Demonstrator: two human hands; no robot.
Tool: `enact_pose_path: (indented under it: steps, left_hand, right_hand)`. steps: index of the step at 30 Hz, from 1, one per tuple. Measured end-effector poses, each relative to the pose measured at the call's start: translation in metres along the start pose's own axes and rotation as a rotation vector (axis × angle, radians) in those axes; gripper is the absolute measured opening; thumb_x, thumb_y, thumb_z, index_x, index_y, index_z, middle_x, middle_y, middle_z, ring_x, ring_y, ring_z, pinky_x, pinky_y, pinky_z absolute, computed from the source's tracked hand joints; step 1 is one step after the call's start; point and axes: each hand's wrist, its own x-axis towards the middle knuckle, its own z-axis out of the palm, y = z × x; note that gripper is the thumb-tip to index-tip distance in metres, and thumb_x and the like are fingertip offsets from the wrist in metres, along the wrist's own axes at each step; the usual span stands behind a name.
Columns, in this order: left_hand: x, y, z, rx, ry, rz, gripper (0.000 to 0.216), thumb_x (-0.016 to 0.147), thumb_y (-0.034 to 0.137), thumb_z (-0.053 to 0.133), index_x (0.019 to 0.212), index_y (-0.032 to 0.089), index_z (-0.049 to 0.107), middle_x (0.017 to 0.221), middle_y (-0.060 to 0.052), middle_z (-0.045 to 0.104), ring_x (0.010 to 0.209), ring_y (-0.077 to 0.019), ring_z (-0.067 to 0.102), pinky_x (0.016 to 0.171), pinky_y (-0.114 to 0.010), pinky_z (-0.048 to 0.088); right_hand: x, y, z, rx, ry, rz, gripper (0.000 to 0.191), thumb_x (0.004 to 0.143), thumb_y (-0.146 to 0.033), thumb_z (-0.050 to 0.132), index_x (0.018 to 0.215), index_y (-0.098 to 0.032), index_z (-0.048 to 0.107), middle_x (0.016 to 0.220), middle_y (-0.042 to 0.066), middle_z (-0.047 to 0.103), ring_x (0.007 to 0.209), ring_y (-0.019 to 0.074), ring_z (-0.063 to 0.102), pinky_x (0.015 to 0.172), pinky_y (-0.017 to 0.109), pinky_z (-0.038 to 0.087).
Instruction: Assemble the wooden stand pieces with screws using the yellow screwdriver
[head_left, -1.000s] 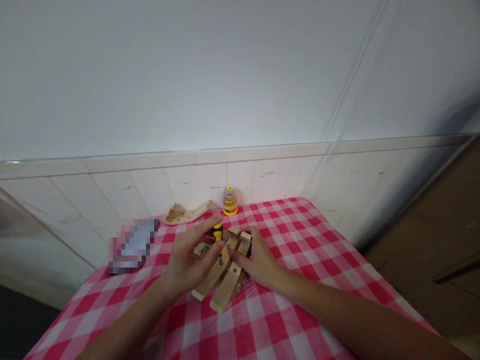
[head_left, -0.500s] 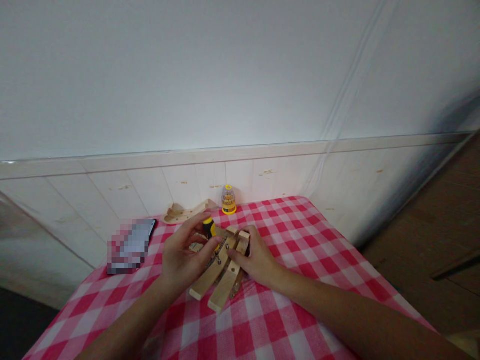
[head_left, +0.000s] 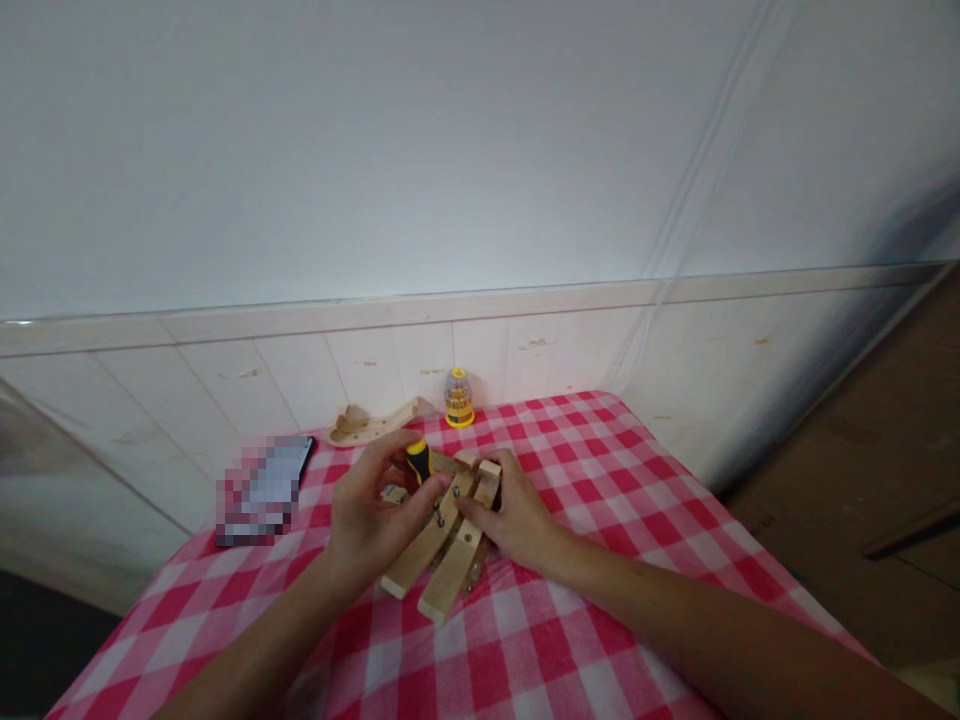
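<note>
My left hand [head_left: 371,515] is closed round a small screwdriver with a yellow and black handle [head_left: 418,461], its tip down on a wooden assembly [head_left: 442,545] of light slats joined by screws. My right hand [head_left: 517,520] lies on the right side of the wooden assembly, fingers curled against the slats and holding them on the red and white checked tablecloth [head_left: 600,480].
A yellow screwdriver bit holder [head_left: 458,399] stands by the wall at the table's far edge. A curved wooden piece [head_left: 375,424] lies left of it. A phone [head_left: 264,488] rests at the left. The table's right edge drops to a dark floor.
The screwdriver handle has shifted slightly left and tilted as my left fingers changed their hold on it. My right hand and the wooden assembly have stayed put.
</note>
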Motion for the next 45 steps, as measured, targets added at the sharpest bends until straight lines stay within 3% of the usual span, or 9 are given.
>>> enact_pose_path:
  steps: [9, 19, 37, 45]
  left_hand:
    - [0.001, -0.002, -0.004, 0.002, -0.083, 0.096, 0.039, 0.083, 0.030, 0.081, 0.118, 0.021, 0.066, 0.100, -0.005, 0.074, 0.073, -0.0139, 0.071, 0.064, -0.022, 0.062]
    - [-0.001, -0.006, -0.006, -0.030, -0.118, 0.097, 0.034, 0.087, 0.025, 0.076, 0.120, 0.021, 0.066, 0.100, -0.005, 0.073, 0.083, -0.0163, 0.072, 0.073, -0.025, 0.062]
    - [0.003, 0.005, -0.011, -0.066, -0.203, 0.158, 0.030, 0.091, 0.014, 0.065, 0.120, 0.022, 0.059, 0.095, -0.003, 0.069, 0.082, -0.0145, 0.071, 0.073, -0.023, 0.061]
    - [0.002, -0.002, -0.010, 0.041, -0.190, 0.255, 0.043, 0.086, 0.017, 0.074, 0.127, 0.022, 0.062, 0.104, -0.006, 0.076, 0.078, -0.0152, 0.075, 0.069, -0.022, 0.063]
  right_hand:
    - [-0.001, 0.003, 0.002, 0.026, 0.001, 0.003, 0.035, 0.084, -0.023, 0.075, 0.107, -0.026, 0.049, 0.103, 0.003, 0.068, 0.101, 0.0260, 0.066, 0.080, 0.038, 0.055]
    - [0.000, 0.001, 0.001, 0.010, 0.006, -0.005, 0.034, 0.083, -0.023, 0.076, 0.104, -0.025, 0.049, 0.099, 0.003, 0.067, 0.098, 0.0260, 0.066, 0.078, 0.038, 0.054]
    - [0.000, 0.000, 0.000, 0.004, -0.012, 0.010, 0.034, 0.083, -0.024, 0.075, 0.105, -0.025, 0.048, 0.098, 0.004, 0.067, 0.097, 0.0269, 0.066, 0.077, 0.039, 0.054]
    - [0.001, 0.003, 0.002, 0.016, -0.005, 0.009, 0.038, 0.084, -0.029, 0.078, 0.107, -0.024, 0.049, 0.102, 0.005, 0.069, 0.098, 0.0270, 0.067, 0.077, 0.039, 0.055]
